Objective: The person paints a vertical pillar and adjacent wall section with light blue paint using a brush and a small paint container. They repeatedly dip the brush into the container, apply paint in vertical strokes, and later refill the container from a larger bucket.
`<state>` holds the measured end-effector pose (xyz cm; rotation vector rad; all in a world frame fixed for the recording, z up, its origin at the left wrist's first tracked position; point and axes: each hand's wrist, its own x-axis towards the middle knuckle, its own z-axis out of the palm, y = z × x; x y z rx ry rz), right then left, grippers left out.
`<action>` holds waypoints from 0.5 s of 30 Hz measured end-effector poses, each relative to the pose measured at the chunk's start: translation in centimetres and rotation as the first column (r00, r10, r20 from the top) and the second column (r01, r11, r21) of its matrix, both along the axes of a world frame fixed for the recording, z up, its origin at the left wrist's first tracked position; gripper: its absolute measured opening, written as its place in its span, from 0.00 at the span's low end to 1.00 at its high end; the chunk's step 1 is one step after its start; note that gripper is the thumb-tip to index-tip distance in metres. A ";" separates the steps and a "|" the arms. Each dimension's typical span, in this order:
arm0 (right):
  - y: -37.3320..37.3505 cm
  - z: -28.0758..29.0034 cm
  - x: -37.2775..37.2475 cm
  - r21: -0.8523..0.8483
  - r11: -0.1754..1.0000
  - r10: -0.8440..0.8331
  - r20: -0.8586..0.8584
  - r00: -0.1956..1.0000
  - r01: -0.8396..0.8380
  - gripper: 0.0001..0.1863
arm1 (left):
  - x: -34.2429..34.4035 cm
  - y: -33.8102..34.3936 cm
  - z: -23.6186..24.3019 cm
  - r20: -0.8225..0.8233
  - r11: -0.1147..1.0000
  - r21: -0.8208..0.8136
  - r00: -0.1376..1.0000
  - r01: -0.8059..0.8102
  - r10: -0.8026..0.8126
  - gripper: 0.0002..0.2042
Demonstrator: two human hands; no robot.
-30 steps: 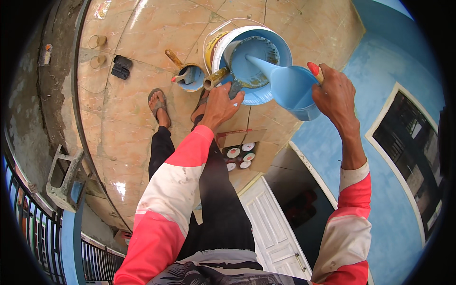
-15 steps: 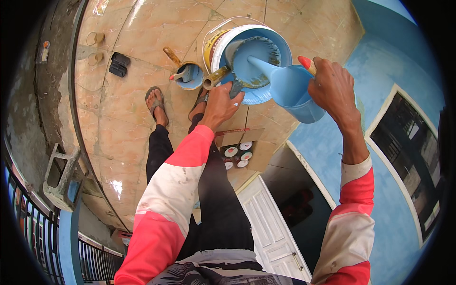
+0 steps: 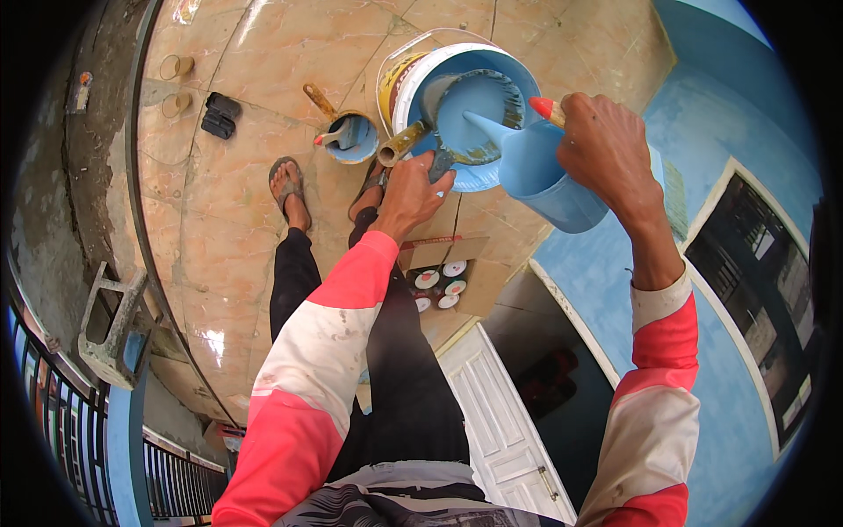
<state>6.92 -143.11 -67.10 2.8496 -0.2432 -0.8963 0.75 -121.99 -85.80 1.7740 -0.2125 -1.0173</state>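
Observation:
My right hand [image 3: 606, 154] is closed on a light blue plastic jug [image 3: 558, 198] and also on a paintbrush, whose red-tipped handle [image 3: 548, 109] sticks out beside the thumb. Tipped to the left, the jug has its spout [image 3: 487, 130] over a round paint can [image 3: 479, 114] holding blue paint. A bamboo-like handle [image 3: 402, 145] is fixed to this can. My left hand [image 3: 414, 195] is closed on a dark grey part at the can's near side; its exact shape is partly hidden. Under the can stands a white bucket [image 3: 404, 92] with a blue-coated inside.
Left of the bucket, a smaller can [image 3: 356, 151] with a wooden handle holds another red-tipped brush. A cardboard box [image 3: 479, 285] of cans sits near my legs. Two glasses [image 3: 176, 68] and a black object [image 3: 220, 115] are on the tiles. A blue wall [image 3: 606, 272] rises at right.
The jug has shifted slightly right and down at its base, while its spout stays over the can. The red brush tip has moved a little left and up. My left hand is nearly still.

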 end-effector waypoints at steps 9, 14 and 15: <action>0.1 -0.6 0.2 -0.011 1.000 0.005 -0.031 0.999 -0.006 0.04 | -0.3 0.0 0.0 -0.008 1.000 -0.002 1.000 -0.005 0.005 0.15; -0.1 -0.7 0.0 -0.011 1.000 0.024 -0.012 1.000 -0.024 0.05 | -0.4 0.2 0.1 0.014 1.000 0.005 1.000 0.004 -0.005 0.15; -0.1 -0.7 0.1 -0.016 1.000 0.016 -0.024 1.000 -0.017 0.05 | -0.3 0.2 0.1 0.018 1.000 0.007 1.000 0.009 -0.009 0.15</action>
